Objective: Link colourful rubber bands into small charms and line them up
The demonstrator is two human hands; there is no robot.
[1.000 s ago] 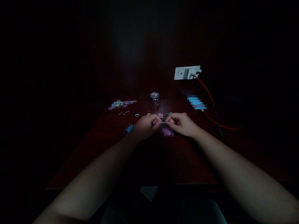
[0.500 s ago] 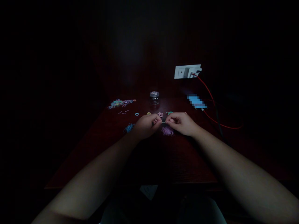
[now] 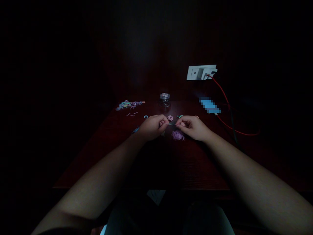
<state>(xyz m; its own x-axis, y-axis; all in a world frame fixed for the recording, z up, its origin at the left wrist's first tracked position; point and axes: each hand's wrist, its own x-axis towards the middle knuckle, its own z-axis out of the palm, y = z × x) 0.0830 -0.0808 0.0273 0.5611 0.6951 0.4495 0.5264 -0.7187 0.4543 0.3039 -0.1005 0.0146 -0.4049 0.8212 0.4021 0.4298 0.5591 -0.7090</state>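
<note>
The scene is very dark. My left hand (image 3: 153, 126) and my right hand (image 3: 192, 127) hover over a dark red table (image 3: 156, 169), fingers pinched, facing each other. Between them stretches a small thin rubber band (image 3: 171, 124), each hand gripping one end. Just below it lies a small heap of purple bands (image 3: 177, 135). A pink band cluster (image 3: 170, 117) and a green band (image 3: 180, 116) lie just behind the hands. A blue bunch (image 3: 136, 130) peeks out beside my left wrist.
A pile of mixed coloured bands (image 3: 129, 104) lies at the back left, with loose ones (image 3: 146, 116) nearby. A small clear jar (image 3: 164, 99) stands at the back centre. A wall socket with a charger (image 3: 201, 72), a red cable (image 3: 228, 111) and a lit phone (image 3: 209, 105) are at right.
My hands have drawn slightly apart, pulling the band between them a little longer. The view has shifted, so everything sits a bit higher and to the right.
</note>
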